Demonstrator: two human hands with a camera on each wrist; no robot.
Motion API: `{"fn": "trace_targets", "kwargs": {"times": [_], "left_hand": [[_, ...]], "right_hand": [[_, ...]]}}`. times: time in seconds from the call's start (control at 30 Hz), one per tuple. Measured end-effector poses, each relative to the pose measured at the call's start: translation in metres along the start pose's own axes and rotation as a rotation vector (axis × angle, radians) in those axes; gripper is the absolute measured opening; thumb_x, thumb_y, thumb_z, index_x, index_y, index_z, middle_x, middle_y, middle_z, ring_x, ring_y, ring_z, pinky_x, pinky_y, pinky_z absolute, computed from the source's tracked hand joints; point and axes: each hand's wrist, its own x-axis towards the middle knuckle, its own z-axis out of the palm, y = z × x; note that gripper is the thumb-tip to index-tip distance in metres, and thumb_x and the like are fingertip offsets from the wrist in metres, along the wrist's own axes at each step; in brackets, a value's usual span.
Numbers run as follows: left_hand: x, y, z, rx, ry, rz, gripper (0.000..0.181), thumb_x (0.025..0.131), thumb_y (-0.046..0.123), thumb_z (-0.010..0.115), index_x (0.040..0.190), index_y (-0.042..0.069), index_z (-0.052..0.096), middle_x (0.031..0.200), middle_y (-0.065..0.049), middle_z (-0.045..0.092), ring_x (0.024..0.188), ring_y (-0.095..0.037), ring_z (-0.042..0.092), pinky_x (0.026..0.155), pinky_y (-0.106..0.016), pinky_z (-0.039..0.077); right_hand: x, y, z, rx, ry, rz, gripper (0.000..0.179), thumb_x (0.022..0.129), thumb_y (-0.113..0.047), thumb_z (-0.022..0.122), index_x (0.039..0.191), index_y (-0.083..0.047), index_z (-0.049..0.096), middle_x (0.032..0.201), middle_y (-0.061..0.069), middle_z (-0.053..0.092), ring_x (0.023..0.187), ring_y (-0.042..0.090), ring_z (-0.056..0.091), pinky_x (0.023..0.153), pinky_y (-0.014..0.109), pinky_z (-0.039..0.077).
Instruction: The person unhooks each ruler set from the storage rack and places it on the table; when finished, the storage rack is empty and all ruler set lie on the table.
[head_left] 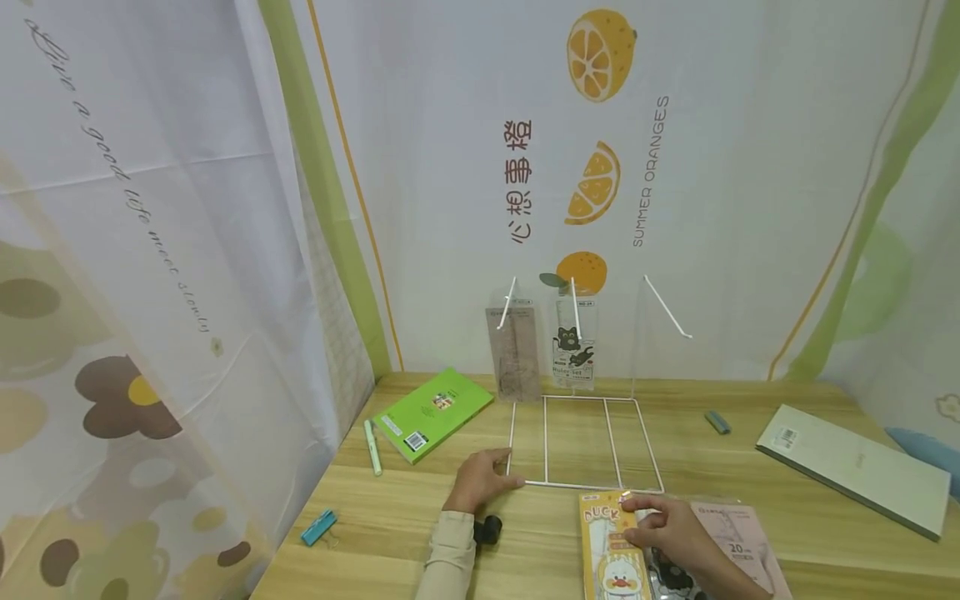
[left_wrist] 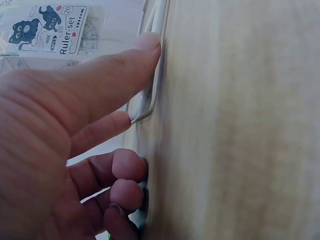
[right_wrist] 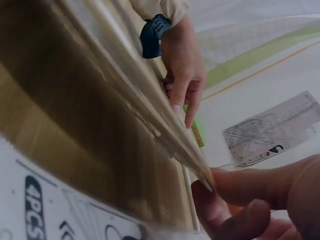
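Note:
A white wire display rack [head_left: 570,485] stands on the table, with three hooks at its top. My left hand [head_left: 477,481] holds the rack's near left corner, thumb on the front wire and index finger at the bend. On the left hook hangs a pinkish-grey ruler pack [head_left: 513,354]; on the middle one, a clear ruler set with black cats [head_left: 573,350]. My right hand [head_left: 667,529] pinches the top edge of a yellow duck pack [head_left: 612,542] in front of the rack. Beneath that hand lie a black-cat pack [head_left: 670,577], partly hidden, and a pink pack [head_left: 738,537].
Left of the rack lie a green book [head_left: 433,414], a pale green marker [head_left: 372,447] and a blue binder clip [head_left: 319,527]. To its right are a small grey-green block [head_left: 717,422] and a pale boxlike notebook [head_left: 855,471]. Printed curtains [head_left: 450,208] surround the table.

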Motion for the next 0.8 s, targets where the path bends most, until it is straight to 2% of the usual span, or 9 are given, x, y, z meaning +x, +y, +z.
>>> {"fn": "trace_targets", "kwargs": {"times": [0.13, 0.3, 0.5, 0.7, 0.8], "left_hand": [[0.001, 0.000, 0.000, 0.009, 0.001, 0.004, 0.057, 0.082, 0.028, 0.084, 0.128, 0.000, 0.067, 0.129, -0.022, 0.066, 0.122, -0.043, 0.060, 0.102, -0.054, 0.049], [0.001, 0.000, 0.000, -0.004, 0.002, 0.004, 0.058, 0.081, 0.028, 0.085, 0.128, -0.001, 0.067, 0.129, -0.022, 0.066, 0.122, -0.043, 0.060, 0.103, -0.054, 0.049], [0.001, 0.000, -0.001, 0.008, 0.008, 0.010, 0.057, 0.081, 0.028, 0.085, 0.127, -0.001, 0.067, 0.128, -0.022, 0.067, 0.121, -0.043, 0.061, 0.102, -0.054, 0.049], [0.001, 0.002, -0.001, 0.020, 0.012, 0.015, 0.057, 0.081, 0.029, 0.085, 0.127, 0.000, 0.068, 0.127, -0.022, 0.067, 0.119, -0.043, 0.062, 0.100, -0.053, 0.051], [0.001, 0.002, -0.001, 0.018, 0.010, 0.013, 0.058, 0.080, 0.029, 0.085, 0.127, 0.000, 0.068, 0.127, -0.022, 0.067, 0.119, -0.043, 0.062, 0.100, -0.053, 0.050]], "right_hand": [[0.001, 0.004, 0.004, -0.064, 0.024, -0.012, 0.043, 0.083, -0.003, 0.077, 0.116, 0.018, 0.060, 0.066, 0.000, 0.066, 0.049, 0.004, 0.040, 0.045, 0.017, 0.033], [0.001, 0.004, 0.009, -0.209, 0.097, -0.024, 0.034, 0.080, -0.004, 0.079, 0.108, 0.009, 0.068, 0.068, 0.001, 0.062, 0.058, 0.009, 0.049, 0.048, 0.020, 0.037], [0.000, 0.005, 0.013, -0.402, 0.142, -0.077, 0.030, 0.079, -0.012, 0.081, 0.106, -0.002, 0.073, 0.068, -0.002, 0.059, 0.054, 0.007, 0.045, 0.047, 0.021, 0.035], [0.000, 0.005, 0.018, -0.483, 0.143, -0.012, 0.027, 0.080, -0.016, 0.081, 0.104, -0.009, 0.074, 0.067, -0.003, 0.054, 0.053, 0.010, 0.041, 0.046, 0.021, 0.031], [-0.001, 0.004, 0.019, -0.504, 0.152, -0.013, 0.025, 0.079, -0.015, 0.082, 0.101, -0.010, 0.074, 0.066, -0.003, 0.052, 0.052, 0.010, 0.040, 0.046, 0.021, 0.030]]}}
